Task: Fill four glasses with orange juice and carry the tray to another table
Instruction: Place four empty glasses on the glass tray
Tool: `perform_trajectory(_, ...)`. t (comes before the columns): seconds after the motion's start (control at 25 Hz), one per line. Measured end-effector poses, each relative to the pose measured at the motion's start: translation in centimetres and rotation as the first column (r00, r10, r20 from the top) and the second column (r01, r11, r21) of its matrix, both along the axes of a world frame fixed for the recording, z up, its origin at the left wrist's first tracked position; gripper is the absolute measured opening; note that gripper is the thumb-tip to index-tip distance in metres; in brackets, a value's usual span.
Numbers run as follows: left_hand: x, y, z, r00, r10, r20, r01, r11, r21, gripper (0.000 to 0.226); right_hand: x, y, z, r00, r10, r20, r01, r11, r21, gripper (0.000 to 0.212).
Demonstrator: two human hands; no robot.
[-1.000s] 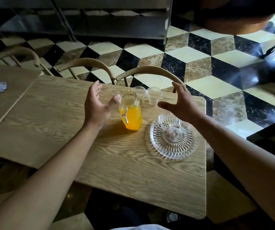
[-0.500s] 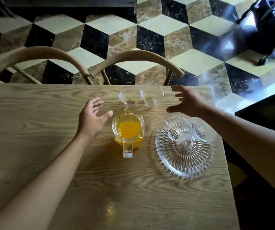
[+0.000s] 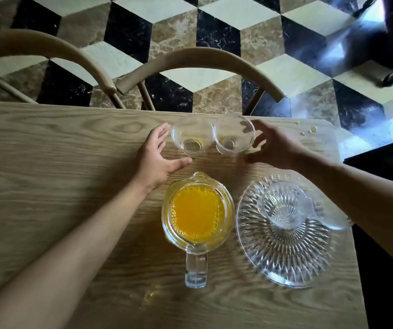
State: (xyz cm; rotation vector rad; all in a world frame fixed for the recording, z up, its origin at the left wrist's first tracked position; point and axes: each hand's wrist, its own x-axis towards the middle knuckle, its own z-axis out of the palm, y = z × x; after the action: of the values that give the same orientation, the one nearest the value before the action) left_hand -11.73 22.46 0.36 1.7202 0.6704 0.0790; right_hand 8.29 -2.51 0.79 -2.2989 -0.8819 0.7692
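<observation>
A glass pitcher (image 3: 198, 211) of orange juice stands mid-table, handle toward me. Right of it lies a cut-glass round tray (image 3: 283, 255) carrying an empty glass (image 3: 283, 207); a second glass on the tray is partly hidden by my right forearm. Two more empty glasses stand side by side at the table's far edge, the left glass (image 3: 192, 135) and the right glass (image 3: 234, 134). My left hand (image 3: 155, 157) is open just left of the left glass. My right hand (image 3: 276, 148) is open, fingers spread, right beside the right glass. Neither hand holds anything.
The wooden table (image 3: 48, 174) ends close behind the two far glasses. Two curved wooden chair backs (image 3: 198, 58) stand beyond that edge over a cube-patterned tile floor. Small juice drops (image 3: 309, 129) sit at the far right corner; a wet spot (image 3: 150, 295) lies near the pitcher's handle.
The view has dropped closer over the table. Both hands have moved forward past the pitcher and now flank the two far glasses.
</observation>
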Motion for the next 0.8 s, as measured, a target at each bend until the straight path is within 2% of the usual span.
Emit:
perform_trajectory(0.16, 0.6, -0.6, -0.1, 0.998, -0.059, 0.018, 0.059, 0.998, -0.013, 0.123, -0.5, 1.3, -0.4, 0.998, 0.027, -0.058, -0.022, 0.997, 0.075, 0.103)
perform_trajectory(0.28, 1.1, -0.7, 0.0, 0.998, -0.026, 0.058, 0.027, 1.000, -0.003, 0.103, -0.6, 1.7, -0.8, 0.996, -0.006, -0.088, 0.020, 0.986, 0.164, 0.094)
perform_trajectory(0.4, 1.6, -0.6, 0.6, 0.997, -0.020, 0.070, 0.019, 1.000, 0.019, 0.086, -0.7, 1.9, -0.7, 0.996, -0.015, -0.093, 0.033, 0.980, 0.196, 0.079)
perform_trajectory(0.48, 1.7, -0.6, 0.9, 0.998, -0.021, 0.065, 0.020, 1.000, 0.022, 0.079, -1.0, 2.0, -0.3, 0.995, -0.033, -0.090, 0.051, 0.976, 0.210, 0.076)
perform_trajectory(0.6, 1.5, -0.9, 2.3, 0.996, 0.006, 0.085, -0.007, 1.000, 0.011, 0.081, -1.2, 1.7, 0.5, 0.995, -0.046, -0.085, 0.065, 0.971, 0.232, 0.085)
perform_trajectory(0.8, 1.2, -0.9, 6.5, 0.986, 0.036, 0.161, -0.041, 0.999, 0.031, 0.080, -0.8, 0.9, 3.2, 0.996, -0.048, -0.070, 0.067, 0.953, 0.295, 0.077)
